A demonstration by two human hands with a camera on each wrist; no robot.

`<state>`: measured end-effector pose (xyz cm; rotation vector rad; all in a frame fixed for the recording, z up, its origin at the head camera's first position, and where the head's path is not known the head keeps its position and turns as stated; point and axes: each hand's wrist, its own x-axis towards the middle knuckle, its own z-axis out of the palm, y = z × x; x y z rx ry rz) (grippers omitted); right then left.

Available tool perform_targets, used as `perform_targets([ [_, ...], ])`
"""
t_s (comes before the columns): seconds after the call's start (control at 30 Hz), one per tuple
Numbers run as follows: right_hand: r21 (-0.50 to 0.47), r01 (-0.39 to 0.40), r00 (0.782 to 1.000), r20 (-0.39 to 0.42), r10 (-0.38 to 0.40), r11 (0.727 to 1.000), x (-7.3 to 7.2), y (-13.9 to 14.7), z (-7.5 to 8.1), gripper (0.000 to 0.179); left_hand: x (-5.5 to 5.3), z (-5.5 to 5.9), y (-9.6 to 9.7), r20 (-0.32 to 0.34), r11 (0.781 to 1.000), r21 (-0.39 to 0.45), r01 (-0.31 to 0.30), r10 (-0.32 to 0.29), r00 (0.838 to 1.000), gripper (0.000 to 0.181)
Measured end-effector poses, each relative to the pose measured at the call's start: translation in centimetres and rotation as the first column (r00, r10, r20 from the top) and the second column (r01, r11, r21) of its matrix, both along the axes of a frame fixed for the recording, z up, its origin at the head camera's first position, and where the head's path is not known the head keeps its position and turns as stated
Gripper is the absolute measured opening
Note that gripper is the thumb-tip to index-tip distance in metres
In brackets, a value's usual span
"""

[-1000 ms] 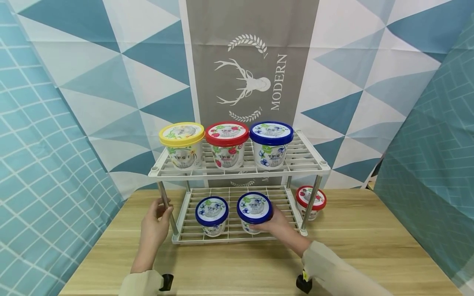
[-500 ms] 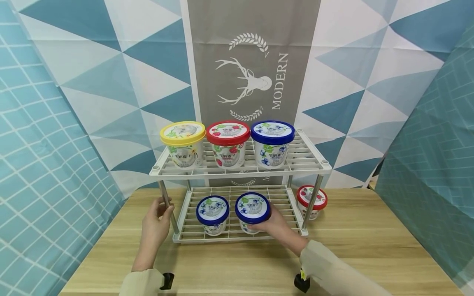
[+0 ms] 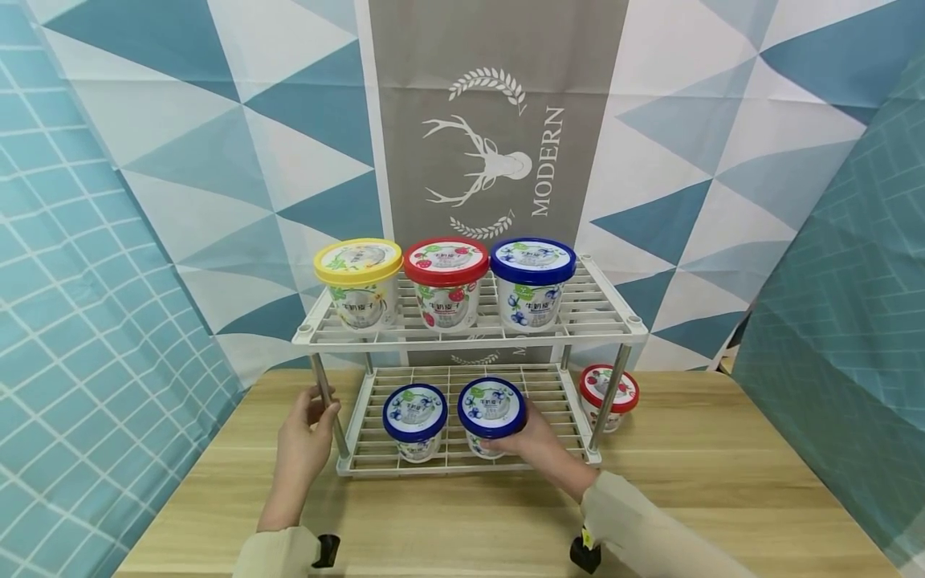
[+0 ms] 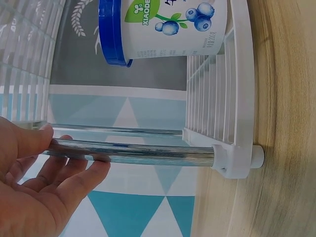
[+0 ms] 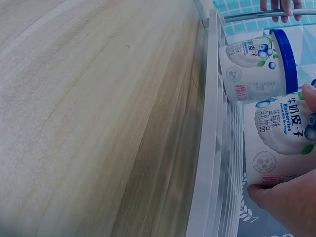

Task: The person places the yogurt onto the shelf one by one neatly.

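Observation:
A white two-tier rack with metal legs stands on the table. My left hand grips its front left leg, thumb on one side and fingers on the other. On the lower tier my right hand holds a blue-lidded blueberry milk tub from its right side. The right wrist view shows a thumb and a finger against that tub's white wall. Just left of it stands a second blue-lidded tub, upright on the slats.
On the upper tier stand a yellow-lidded tub, a red-lidded tub and a blue-lidded tub in a row. Another red-lidded tub is on the wooden table, right of the rack. A patterned curtain hangs behind.
My right hand and its tub have shifted slightly left, nearer to the second blue-lidded tub. My left hand stays on the rack leg.

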<state>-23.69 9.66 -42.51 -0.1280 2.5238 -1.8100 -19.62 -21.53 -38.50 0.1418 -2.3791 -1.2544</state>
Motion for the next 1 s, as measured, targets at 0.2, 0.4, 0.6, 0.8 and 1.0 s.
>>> perform_targets([
  [0.2, 0.010, -0.008, 1.000, 0.002, 0.008, 1.000, -0.02, -0.10, -0.22, 0.099, -0.17, -0.13, 0.02, -0.030, 1.000, -0.014, -0.011, 0.011, 0.999, 0.025],
  [0.4, 0.009, -0.007, 1.000, 0.007, 0.007, 1.000, -0.17, -0.19, -0.59, 0.099, -0.17, -0.14, 0.07, -0.039, 1.000, -0.024, -0.017, 0.016, 0.999, 0.025],
  [0.6, -0.014, -0.016, 1.000, -0.007, 0.016, 1.000, -0.28, -0.12, -0.83, 0.100, -0.18, -0.14, 0.05, -0.036, 1.000, -0.022, -0.016, 0.015, 0.999, 0.025],
  [0.8, -0.038, -0.033, 0.999, -0.012, 0.032, 0.999, -0.39, -0.02, -0.93, 0.098, -0.11, -0.07, 0.02, -0.025, 1.000, -0.022, -0.010, 0.010, 1.000, 0.025],
  [1.0, -0.033, -0.021, 1.000, -0.007, 0.021, 0.999, -0.48, -0.17, -0.89, 0.098, 0.00, 0.02, 0.06, -0.009, 1.000, -0.015, -0.007, 0.007, 1.000, 0.025],
])
